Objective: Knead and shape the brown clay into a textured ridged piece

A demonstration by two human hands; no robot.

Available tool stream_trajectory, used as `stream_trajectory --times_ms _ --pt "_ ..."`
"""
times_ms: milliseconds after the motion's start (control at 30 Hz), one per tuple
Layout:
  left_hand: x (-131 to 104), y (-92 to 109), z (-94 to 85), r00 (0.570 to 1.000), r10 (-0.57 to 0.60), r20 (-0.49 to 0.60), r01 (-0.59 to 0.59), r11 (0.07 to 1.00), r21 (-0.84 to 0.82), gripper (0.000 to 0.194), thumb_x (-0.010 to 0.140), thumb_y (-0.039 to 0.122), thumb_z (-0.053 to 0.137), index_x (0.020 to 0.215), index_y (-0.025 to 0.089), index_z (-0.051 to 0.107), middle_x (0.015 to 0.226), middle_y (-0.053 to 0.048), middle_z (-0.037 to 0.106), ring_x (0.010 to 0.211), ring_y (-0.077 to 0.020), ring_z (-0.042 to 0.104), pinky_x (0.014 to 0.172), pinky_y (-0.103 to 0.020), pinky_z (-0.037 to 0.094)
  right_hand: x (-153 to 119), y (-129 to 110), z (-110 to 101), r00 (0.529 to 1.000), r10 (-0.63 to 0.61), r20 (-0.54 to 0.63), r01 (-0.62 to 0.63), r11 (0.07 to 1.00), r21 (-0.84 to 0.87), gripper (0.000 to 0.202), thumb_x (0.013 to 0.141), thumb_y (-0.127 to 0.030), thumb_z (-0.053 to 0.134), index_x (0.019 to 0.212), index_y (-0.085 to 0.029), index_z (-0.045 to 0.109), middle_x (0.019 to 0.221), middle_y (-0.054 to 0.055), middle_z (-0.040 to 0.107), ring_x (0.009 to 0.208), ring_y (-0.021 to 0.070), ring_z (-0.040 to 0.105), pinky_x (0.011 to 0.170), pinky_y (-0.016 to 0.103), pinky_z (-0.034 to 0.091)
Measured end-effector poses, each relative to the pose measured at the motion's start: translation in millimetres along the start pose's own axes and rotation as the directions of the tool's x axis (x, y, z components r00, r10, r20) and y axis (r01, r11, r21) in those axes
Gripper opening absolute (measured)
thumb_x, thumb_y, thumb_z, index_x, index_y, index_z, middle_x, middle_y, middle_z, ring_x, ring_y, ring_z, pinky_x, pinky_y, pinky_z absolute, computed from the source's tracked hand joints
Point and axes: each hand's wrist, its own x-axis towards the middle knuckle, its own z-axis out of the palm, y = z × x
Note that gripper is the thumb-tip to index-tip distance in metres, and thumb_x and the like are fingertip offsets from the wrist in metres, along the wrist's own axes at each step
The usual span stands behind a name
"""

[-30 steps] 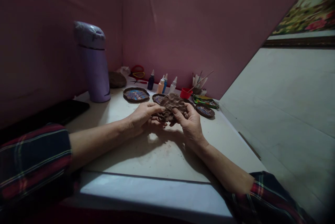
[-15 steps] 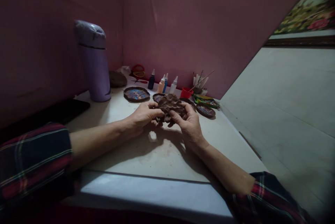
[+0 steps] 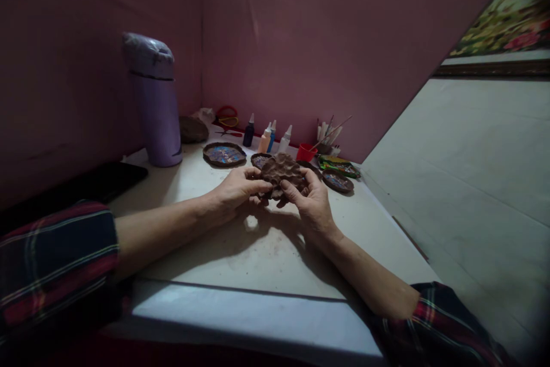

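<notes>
A flattened, lumpy slab of brown clay (image 3: pixel 281 172) is held up above the white table (image 3: pixel 275 264). My left hand (image 3: pixel 238 188) pinches its left edge, thumb on the near face and fingers behind. On the right edge, my right hand (image 3: pixel 311 198) grips it the same way, its thumb pressing into the lower part. The fingertips behind the slab are partly hidden. Just beyond it lie a small dark dish with coloured specks (image 3: pixel 259 160) and another dark dish, both partly covered by the clay.
A purple flask (image 3: pixel 157 103) stands at the left, near a black flat object (image 3: pixel 109 181). Along the back are a large speckled dish (image 3: pixel 224 154), a clay lump (image 3: pixel 193 129), scissors (image 3: pixel 227 118), several dropper bottles (image 3: pixel 265 139), a red cup (image 3: pixel 306 152) and a speckled dish (image 3: pixel 338 181).
The clay slab and both hands have shifted very slightly to the right. Both hands keep their grip, and the things on the table have stayed put.
</notes>
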Motion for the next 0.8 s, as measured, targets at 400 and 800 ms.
stream_trajectory --times_ms 400,800 --pt "-0.1 3.1 -1.3 0.999 -0.033 0.038 0.035 0.997 -0.064 0.008 0.075 0.015 0.059 0.077 0.012 0.052 0.060 0.000 0.057 0.044 -0.0074 0.052 0.042 -0.018 0.043 2.0 2.8 -1.1 0.999 0.015 -0.039 -0.015 1.000 0.012 0.031 0.070 -0.034 0.071 0.089 -0.018 0.052 0.071 -0.003 0.061 0.054 0.0104 0.058 0.044 0.023 0.053" --pt "-0.2 -2.1 -3.2 0.995 0.018 0.101 -0.021 0.999 0.028 0.030 0.063 0.014 0.073 0.085 0.012 0.053 0.068 -0.003 0.061 0.048 -0.0105 0.057 0.046 -0.023 0.045 0.6 0.1 0.3 1.000 0.009 0.017 -0.009 1.000 0.004 0.034 0.070 -0.036 0.071 0.091 -0.019 0.050 0.072 -0.003 0.061 0.053 0.0101 0.059 0.046 0.024 0.053"
